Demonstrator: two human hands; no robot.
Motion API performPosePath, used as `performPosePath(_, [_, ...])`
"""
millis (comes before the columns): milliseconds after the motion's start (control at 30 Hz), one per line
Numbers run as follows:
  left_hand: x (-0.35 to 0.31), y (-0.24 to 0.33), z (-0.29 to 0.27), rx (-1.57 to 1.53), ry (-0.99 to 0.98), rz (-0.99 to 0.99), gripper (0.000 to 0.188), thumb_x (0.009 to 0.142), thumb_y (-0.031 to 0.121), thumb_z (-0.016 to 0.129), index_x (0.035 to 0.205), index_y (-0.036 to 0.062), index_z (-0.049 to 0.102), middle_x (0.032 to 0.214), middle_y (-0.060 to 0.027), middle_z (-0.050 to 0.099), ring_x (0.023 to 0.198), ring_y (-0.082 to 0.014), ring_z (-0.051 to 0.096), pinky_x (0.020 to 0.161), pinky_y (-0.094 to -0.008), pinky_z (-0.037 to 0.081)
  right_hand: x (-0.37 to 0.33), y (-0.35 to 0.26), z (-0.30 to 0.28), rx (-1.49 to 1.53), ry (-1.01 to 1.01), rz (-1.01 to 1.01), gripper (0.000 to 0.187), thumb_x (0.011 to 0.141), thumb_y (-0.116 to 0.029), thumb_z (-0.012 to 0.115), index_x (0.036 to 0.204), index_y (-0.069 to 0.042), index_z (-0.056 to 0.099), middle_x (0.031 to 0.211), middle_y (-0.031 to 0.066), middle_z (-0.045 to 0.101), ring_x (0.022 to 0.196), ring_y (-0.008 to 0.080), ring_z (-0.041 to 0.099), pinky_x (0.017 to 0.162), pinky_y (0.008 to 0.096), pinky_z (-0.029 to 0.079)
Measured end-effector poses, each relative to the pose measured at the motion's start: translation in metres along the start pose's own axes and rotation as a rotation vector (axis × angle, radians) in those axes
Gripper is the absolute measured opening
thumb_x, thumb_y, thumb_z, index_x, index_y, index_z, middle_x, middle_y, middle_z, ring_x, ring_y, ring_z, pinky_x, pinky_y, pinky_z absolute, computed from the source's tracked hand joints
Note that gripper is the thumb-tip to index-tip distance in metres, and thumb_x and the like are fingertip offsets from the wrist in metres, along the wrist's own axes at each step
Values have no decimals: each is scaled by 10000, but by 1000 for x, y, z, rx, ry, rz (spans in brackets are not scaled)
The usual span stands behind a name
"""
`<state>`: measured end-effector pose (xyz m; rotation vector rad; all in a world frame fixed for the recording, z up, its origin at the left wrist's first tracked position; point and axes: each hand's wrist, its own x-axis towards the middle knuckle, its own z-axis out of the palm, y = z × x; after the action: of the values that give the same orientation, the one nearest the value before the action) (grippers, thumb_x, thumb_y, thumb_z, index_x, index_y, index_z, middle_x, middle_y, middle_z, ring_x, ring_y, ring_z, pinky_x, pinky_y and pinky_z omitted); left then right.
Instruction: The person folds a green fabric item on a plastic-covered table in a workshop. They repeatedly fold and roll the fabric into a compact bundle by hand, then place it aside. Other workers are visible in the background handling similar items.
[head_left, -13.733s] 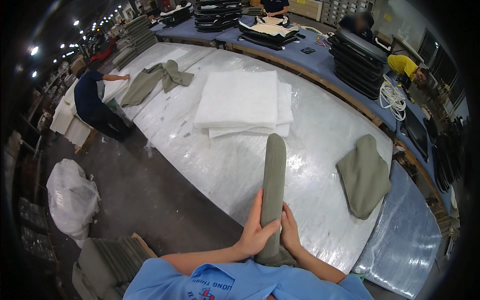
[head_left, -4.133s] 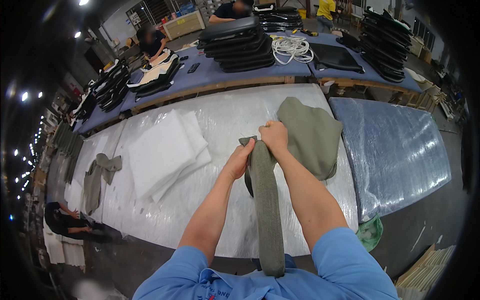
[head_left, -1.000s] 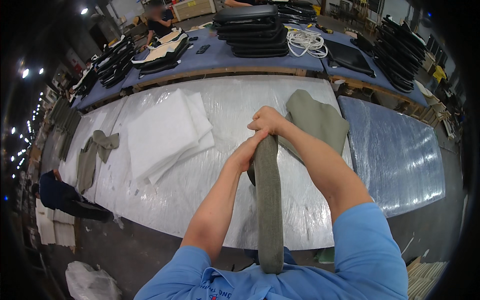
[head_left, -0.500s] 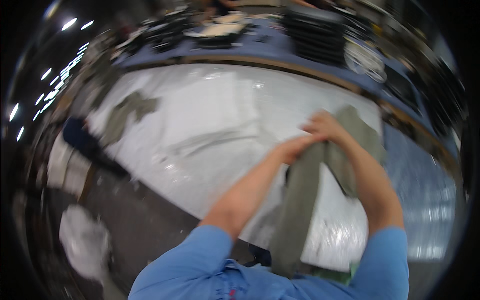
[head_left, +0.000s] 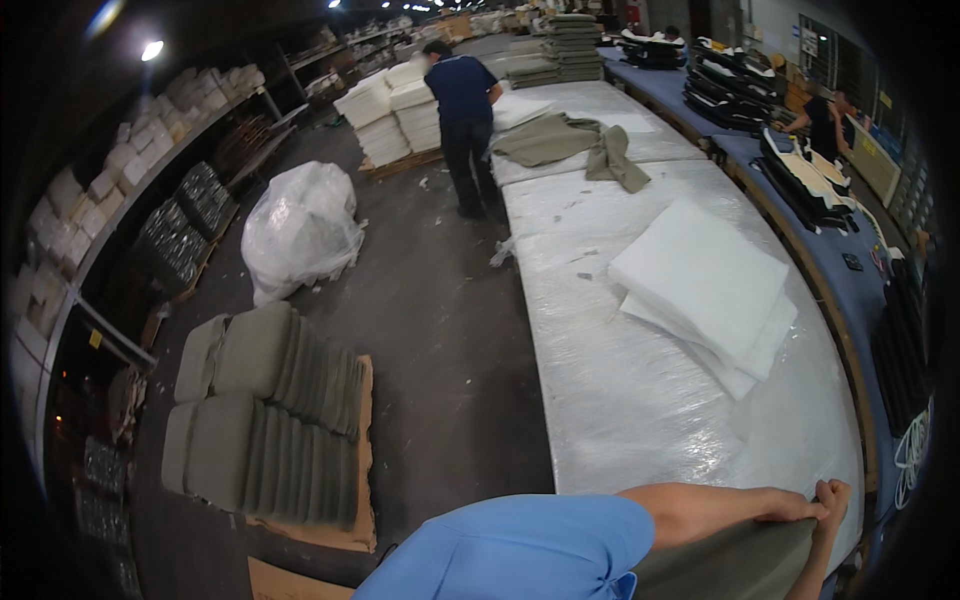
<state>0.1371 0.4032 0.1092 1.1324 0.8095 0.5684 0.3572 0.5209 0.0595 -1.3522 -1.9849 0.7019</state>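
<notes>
Low at the right edge of the table, my left hand (head_left: 793, 506) and my right hand (head_left: 832, 497) meet with fingers closed. Both grip the edge of an olive-green cloth piece (head_left: 735, 562), which hangs down toward my body and leaves the picture at the bottom. The plastic-covered white table (head_left: 640, 400) lies under and beyond my hands. Farther up the table, a small stack of white padding sheets (head_left: 700, 280) rests askew. Another olive cloth piece (head_left: 550, 140) lies crumpled at the far end.
On the left floor, olive cushions (head_left: 260, 430) stand in rows on cardboard, with a plastic-wrapped bundle (head_left: 302, 230) behind. A person in dark clothes (head_left: 464, 125) stands at the table's far left. Blue benches (head_left: 765, 160) with black panels (head_left: 735, 95) run along the right.
The view has swung to the left, so my hands now show at the lower right. They stay together on the olive cloth. The floor stacks and far table have come into view.
</notes>
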Motion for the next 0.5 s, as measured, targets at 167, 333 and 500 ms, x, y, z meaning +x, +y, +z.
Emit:
performPosePath(167, [2, 6, 5, 74, -10, -27, 963, 950, 693, 542, 1491, -102, 510, 1575, -275, 480, 1508, -353, 395, 1236, -396, 280, -7, 33, -3, 7, -4, -146, 445, 836, -81, 695, 562, -82, 346, 544, -44, 327, 536, 74, 307, 481, 348, 198])
performPosePath(333, [36, -8, 21, -68, -196, 50, 1108, 893, 795, 570, 1587, -51, 393, 1640, -254, 395, 1519, -356, 373, 1252, -476, 257, -27, 63, -54, -503, -87, -415, 122, 822, -159, 763, 843, -54, 704, 699, 51, 498, 722, 239, 518, 644, 431, 383])
performPosePath(500, [43, -9, -18, -67, -159, -182, 927, 881, 791, 610, 1440, 51, 604, 1369, -133, 655, 1240, -222, 623, 1053, -407, 487, -2, -5, 14, -131, -115, -693, 278, 847, -339, 687, 925, -77, 738, 653, 105, 468, 585, 255, 470, 561, 419, 344])
